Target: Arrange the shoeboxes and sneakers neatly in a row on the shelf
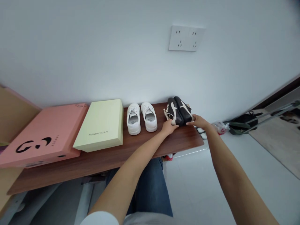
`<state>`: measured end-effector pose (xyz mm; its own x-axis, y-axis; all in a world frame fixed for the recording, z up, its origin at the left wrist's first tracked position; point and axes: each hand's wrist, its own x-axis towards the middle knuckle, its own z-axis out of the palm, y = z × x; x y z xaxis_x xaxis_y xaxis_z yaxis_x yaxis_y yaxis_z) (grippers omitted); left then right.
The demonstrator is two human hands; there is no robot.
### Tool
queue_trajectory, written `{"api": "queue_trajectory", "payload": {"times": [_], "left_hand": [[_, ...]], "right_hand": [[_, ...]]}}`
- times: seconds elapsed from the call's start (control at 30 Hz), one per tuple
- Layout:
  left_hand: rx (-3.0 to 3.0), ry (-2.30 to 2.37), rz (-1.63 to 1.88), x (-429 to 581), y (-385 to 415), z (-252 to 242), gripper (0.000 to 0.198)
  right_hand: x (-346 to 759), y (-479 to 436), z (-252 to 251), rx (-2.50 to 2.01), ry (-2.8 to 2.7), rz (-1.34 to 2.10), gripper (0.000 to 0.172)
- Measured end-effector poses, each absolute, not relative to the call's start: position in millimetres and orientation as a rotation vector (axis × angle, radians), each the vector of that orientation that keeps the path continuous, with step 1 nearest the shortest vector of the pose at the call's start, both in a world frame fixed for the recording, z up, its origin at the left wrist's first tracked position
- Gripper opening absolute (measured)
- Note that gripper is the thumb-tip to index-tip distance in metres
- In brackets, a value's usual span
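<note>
A pair of dark brown shoes with cream stripes point(179, 110) rests at the right end of a wooden shelf point(105, 162). My left hand point(169, 127) grips the heel of the left shoe. My right hand point(198, 120) holds the heel of the right shoe. Both arms stretch forward over the shelf. A pair of white sneakers point(142, 117) stands just left of the dark pair, toes toward the wall.
A pale green shoebox point(102, 125) and a pink shoebox point(44, 134) lie on the shelf to the left. A cardboard box point(11, 112) stands at the far left. A wall socket point(186, 38) is above. A black bag point(243, 122) lies on the floor at the right.
</note>
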<state>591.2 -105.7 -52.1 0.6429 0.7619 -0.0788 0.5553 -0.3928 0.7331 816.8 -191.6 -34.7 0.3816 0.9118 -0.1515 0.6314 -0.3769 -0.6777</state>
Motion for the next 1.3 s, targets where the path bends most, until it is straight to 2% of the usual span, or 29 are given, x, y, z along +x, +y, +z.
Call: {"api": "queue_trajectory", "payload": {"times": [0.2, 0.43, 0.67, 0.9, 1.3], "left_hand": [[2.121, 0.906, 0.383, 585.1, -87.2, -51.0, 0.028], [2.350, 0.762, 0.353, 571.7, -80.6, -28.2, 0.020], [2.573, 0.750, 0.147, 575.3, -81.6, 2.0, 0.023], [2.732, 0.798, -0.106, 576.0, -76.4, 29.1, 0.029], [2.748, 0.835, -0.233, 588.4, -74.8, 23.0, 0.034]], "right_hand": [[815.5, -186.3, -45.5, -2.066, -1.345, 0.550, 0.050], [804.6, -180.1, -14.3, -2.293, -1.679, 0.244, 0.050], [781.0, -173.1, 14.4, -2.567, -1.974, 0.120, 0.048], [759.1, -159.7, 22.4, -2.647, -2.137, 0.077, 0.044], [750.0, -151.0, 14.8, -2.636, -2.208, -0.006, 0.043]]}}
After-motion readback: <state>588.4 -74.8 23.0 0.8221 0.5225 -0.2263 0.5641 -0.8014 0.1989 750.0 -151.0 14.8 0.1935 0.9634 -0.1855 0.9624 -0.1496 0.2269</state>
